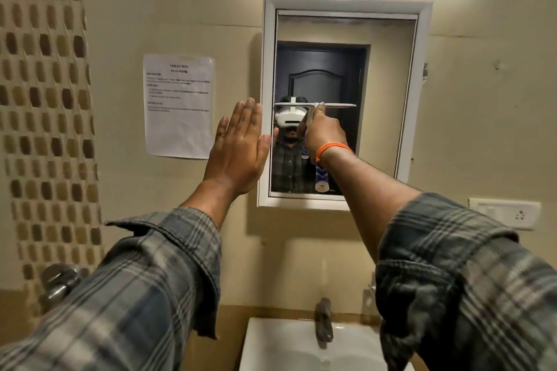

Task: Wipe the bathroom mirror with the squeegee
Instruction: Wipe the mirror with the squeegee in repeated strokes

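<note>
against the mirror [382, 75], right hand [324, 132] grips the squeegee [315, 105], left hand [238, 144] flat open; uneven pressure could leave streaks.

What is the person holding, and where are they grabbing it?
The right hand grips the squeegee by its handle, just below the blade. The left hand holds nothing; it is open and flat.

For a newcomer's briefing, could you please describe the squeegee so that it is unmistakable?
Find the white-framed mirror above the sink. Across its middle, the right hand grips the squeegee. It is the only tool there: a thin white horizontal blade on a blue-and-white patterned handle.
</note>
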